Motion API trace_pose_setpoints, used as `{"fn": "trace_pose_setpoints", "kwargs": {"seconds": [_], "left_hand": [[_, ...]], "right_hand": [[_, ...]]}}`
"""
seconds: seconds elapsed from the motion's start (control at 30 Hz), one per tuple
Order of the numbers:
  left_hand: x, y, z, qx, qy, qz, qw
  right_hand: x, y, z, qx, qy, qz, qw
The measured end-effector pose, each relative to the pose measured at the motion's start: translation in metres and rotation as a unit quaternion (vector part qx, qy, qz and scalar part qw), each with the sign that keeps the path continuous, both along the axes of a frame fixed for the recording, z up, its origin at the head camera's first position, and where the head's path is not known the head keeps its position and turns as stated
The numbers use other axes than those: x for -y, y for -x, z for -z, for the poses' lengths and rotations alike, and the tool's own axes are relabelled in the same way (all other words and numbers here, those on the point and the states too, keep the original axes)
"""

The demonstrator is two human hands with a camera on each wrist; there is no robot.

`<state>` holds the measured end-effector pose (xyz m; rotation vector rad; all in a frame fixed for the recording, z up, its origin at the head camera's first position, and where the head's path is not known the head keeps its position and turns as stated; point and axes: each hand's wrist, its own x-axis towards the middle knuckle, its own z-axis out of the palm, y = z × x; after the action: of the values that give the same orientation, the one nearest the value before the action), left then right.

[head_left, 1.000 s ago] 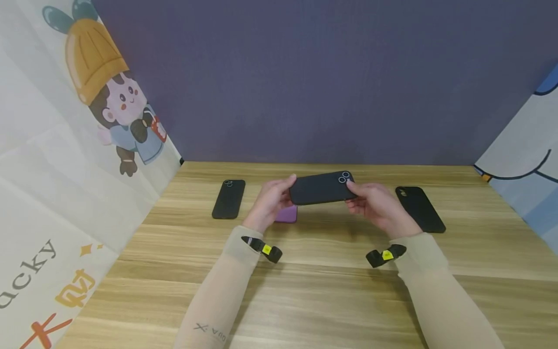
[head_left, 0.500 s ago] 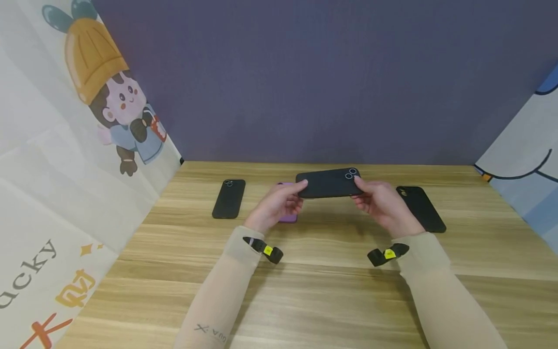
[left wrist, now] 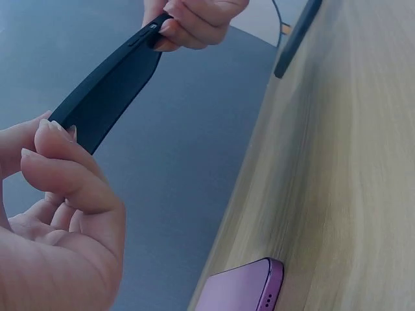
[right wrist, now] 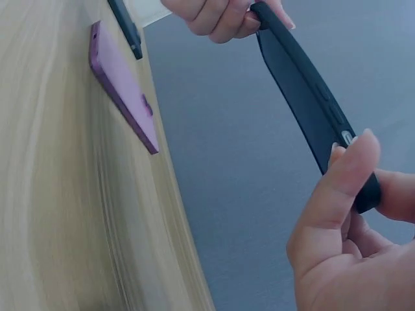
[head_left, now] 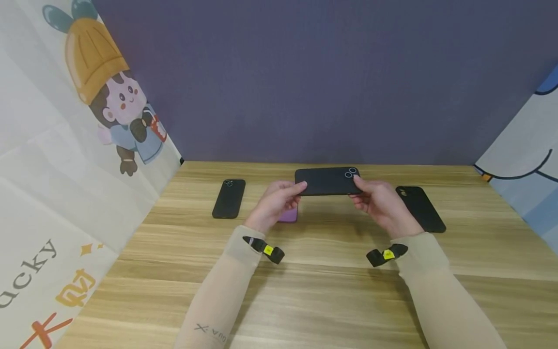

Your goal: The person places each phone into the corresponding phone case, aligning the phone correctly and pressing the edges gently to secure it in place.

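A black phone in a black case (head_left: pixel 324 181) is held up sideways above the table, its back with two ringed lenses turned to the head view. My left hand (head_left: pixel 276 201) pinches its left end, thumb on the near corner. At the lens end, my right hand (head_left: pixel 379 198) pinches it with the thumb beside the lenses. The right wrist view shows the case's side buttons and a small light slot near the right thumb. Under my left hand lies a purple phone (head_left: pixel 288 215), mostly hidden in the head view; the right wrist view shows its length (right wrist: pixel 123 84).
On the wooden table (head_left: pixel 340 291), a black phone (head_left: pixel 228 198) lies to the left. A black phone case (head_left: pixel 422 209) lies to the right, partly behind my right wrist. A dark panel (head_left: pixel 322 82) stands along the back edge; printed cloth (head_left: pixel 65 194) hangs at the left.
The black phone has moved slightly up and right and turned more level. My left thumb has shifted from its far left corner to the near one; both hands keep their grip.
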<state>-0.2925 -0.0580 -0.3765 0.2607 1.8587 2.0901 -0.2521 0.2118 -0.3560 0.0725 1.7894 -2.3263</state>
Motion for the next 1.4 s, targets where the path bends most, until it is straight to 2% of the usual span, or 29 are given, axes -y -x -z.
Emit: {"fn": "trace_pose_setpoints", "kwargs": {"seconds": [0.1, 0.23, 0.4, 0.53, 0.67, 0.73, 0.8, 0.83, 0.87, 0.93, 1.0, 1.03, 1.13, 1.2, 1.4], "left_hand": [[0.000, -0.001, -0.002, 0.002, 0.002, -0.002, 1.0000], [0.000, 0.000, -0.002, 0.010, 0.009, 0.010, 0.9999], [0.003, 0.001, -0.001, 0.017, 0.026, 0.044, 0.9986], [0.004, 0.001, -0.002, 0.025, 0.020, 0.076, 0.9966], [0.001, 0.001, -0.002, 0.034, 0.017, 0.082, 0.9959], [-0.001, 0.001, -0.002, 0.030, 0.047, 0.068, 0.9961], [-0.005, -0.002, -0.005, 0.007, 0.109, 0.048, 0.9929], [-0.007, -0.004, -0.008, -0.017, 0.154, 0.040, 0.9871], [-0.008, -0.006, -0.010, -0.049, 0.201, 0.036, 0.9776], [-0.011, -0.011, -0.014, -0.107, 0.286, 0.025, 0.9519], [-0.013, -0.014, -0.017, -0.161, 0.342, 0.025, 0.9255], [-0.014, -0.016, -0.019, -0.183, 0.363, 0.026, 0.9132], [-0.017, -0.021, -0.021, -0.223, 0.408, 0.022, 0.8849], [-0.020, -0.024, -0.023, -0.248, 0.446, 0.017, 0.8601], [-0.032, -0.035, -0.029, -0.288, 0.513, 0.033, 0.8077]], "right_hand": [[0.000, -0.001, -0.001, 0.002, 0.003, 0.002, 1.000], [0.000, -0.001, -0.002, 0.006, 0.006, 0.002, 1.000], [-0.001, -0.001, -0.002, 0.006, -0.004, 0.002, 1.000], [-0.003, 0.000, -0.003, 0.007, -0.006, 0.002, 1.000], [-0.004, 0.000, -0.002, 0.004, -0.015, -0.003, 1.000], [-0.004, 0.001, -0.001, 0.003, -0.025, -0.007, 1.000], [-0.003, 0.002, 0.000, 0.005, -0.033, -0.010, 0.999], [-0.003, 0.002, 0.000, 0.005, -0.038, -0.012, 0.999], [-0.002, 0.002, 0.001, 0.005, -0.043, -0.014, 0.999], [-0.002, 0.004, 0.002, 0.007, -0.052, -0.018, 0.998], [-0.001, 0.005, 0.004, 0.007, -0.063, -0.021, 0.998], [0.000, 0.005, 0.004, 0.005, -0.069, -0.024, 0.997], [0.001, 0.007, 0.007, 0.004, -0.086, -0.028, 0.996], [0.002, 0.009, 0.009, 0.002, -0.097, -0.032, 0.995], [0.004, 0.011, 0.016, -0.016, -0.136, -0.057, 0.989]]}}
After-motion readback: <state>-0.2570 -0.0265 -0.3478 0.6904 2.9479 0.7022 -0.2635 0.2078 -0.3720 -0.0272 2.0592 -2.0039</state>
